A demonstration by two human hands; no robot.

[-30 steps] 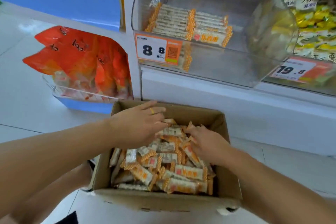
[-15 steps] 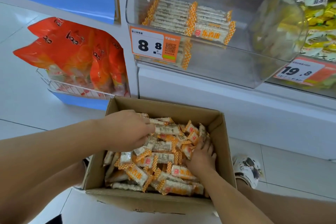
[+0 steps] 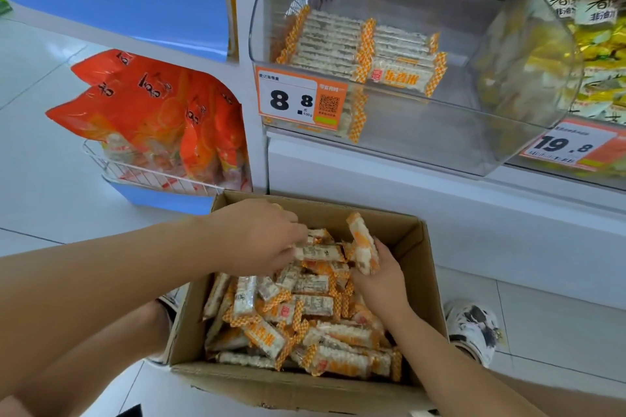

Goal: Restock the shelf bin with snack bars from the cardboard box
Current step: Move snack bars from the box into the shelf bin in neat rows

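Note:
An open cardboard box [image 3: 427, 267] on the floor holds a loose heap of orange-and-white snack bars [image 3: 288, 322]. My left hand [image 3: 257, 237] reaches into the box's far side and pinches a bar [image 3: 318, 252] lying flat at the top of the heap. My right hand [image 3: 381, 276] grips a small bundle of bars [image 3: 362, 244] and holds it upright above the heap. On the shelf above stands a clear plastic bin [image 3: 440, 132] with an 8.8 price tag [image 3: 301, 100]; neat rows of the same bars [image 3: 359, 47] lie at its back left.
Orange snack bags [image 3: 152, 115] fill a wire basket at the left, just behind the box. A second clear bin [image 3: 596, 54] of yellow packets sits at the right with a 19.8 tag. My patterned shoe [image 3: 474, 325] stands right of the box on the white tile floor.
My right hand has come up out of the heap with a bundle of bars, now held upright. My left hand has closed on a bar at the far side of the box.

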